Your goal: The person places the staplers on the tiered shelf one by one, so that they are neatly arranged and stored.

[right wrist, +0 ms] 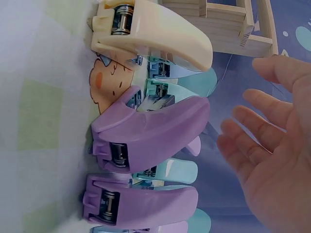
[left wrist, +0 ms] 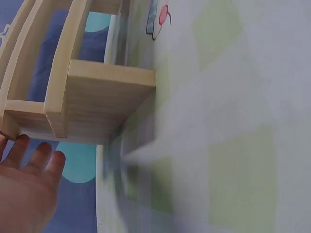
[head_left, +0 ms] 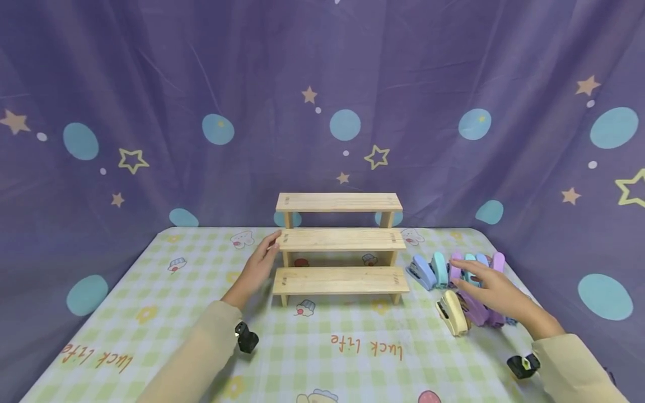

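Note:
A three-step wooden display stand (head_left: 342,239) stands at the back middle of the table. My left hand (head_left: 259,266) is at its left side, fingertips right at the end of the middle step; in the left wrist view its fingers (left wrist: 39,158) are loosely extended. Over a group of pastel staplers on the right, my right hand (head_left: 496,291) hovers with fingers spread and holds nothing. Closest to it are a cream stapler (right wrist: 165,31) and two purple staplers (right wrist: 160,131). Behind these, a blue stapler (head_left: 423,271) and a teal stapler (head_left: 440,270) stand in a row with several others, partly hidden by the hand.
A green-and-white checked tablecloth (head_left: 302,369) with printed cupcakes and lettering covers the table. Right behind the stand hangs a purple curtain (head_left: 282,67) with stars and dots. The staplers sit close together near the table's right edge.

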`<state>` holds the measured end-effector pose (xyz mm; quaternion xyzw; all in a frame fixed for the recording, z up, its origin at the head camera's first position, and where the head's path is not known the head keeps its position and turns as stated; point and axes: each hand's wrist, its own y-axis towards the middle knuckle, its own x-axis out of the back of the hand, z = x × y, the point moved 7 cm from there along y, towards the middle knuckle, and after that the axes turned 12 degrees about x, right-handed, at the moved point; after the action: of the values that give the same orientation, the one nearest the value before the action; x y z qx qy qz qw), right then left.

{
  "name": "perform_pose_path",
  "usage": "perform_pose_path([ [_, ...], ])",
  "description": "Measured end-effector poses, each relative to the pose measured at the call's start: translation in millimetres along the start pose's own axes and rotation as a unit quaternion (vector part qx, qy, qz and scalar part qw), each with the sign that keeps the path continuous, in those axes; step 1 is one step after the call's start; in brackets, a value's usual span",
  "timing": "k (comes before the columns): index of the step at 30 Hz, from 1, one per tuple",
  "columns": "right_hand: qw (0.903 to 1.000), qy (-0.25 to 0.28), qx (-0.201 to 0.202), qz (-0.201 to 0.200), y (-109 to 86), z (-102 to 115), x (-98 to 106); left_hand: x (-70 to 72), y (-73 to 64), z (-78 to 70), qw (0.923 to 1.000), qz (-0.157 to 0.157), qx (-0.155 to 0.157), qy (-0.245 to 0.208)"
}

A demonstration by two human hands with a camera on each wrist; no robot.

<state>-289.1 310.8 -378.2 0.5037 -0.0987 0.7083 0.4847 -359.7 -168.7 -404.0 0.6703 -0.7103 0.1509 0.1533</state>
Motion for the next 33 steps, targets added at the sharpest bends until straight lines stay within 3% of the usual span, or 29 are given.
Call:
perform_pose_path([
  [4,0.9999,0.001,0.006,-0.009,-1.2,0.6,0.3,-4.5,0.9,1.5,0.9988,0.023,0.01,-0.043],
  [8,0.9999,0.01,-0.01,-0.005,-3.4,-2.3,-1.4,-5.6,-5.7,-8.8,0.9971,0.043,0.026,-0.057],
  [11,0.9994,0.013,-0.03,0.011,-5.9,-6.0,-3.7,-6.3,-4.0,-7.9,0.9972,0.04,0.027,-0.057],
  [15,0.9974,0.039,-0.048,0.035,-9.6,-9.8,-7.5,-8.1,4.6,4.1,0.9978,0.027,0.018,-0.058],
  [23,0.9788,0.136,-0.116,0.1,-19.5,-19.4,-26.9,-6.6,2.4,1.7,0.9982,0.024,0.011,-0.053],
  [28,0.9746,0.157,-0.118,0.108,-21.2,-19.5,-34.3,-6.1,2.2,1.0,0.9983,0.026,0.008,-0.052],
  [33,0.9762,0.136,-0.101,0.136,-21.4,-16.7,-39.9,-5.6,2.4,0.0,0.9983,0.021,0.01,-0.053],
])
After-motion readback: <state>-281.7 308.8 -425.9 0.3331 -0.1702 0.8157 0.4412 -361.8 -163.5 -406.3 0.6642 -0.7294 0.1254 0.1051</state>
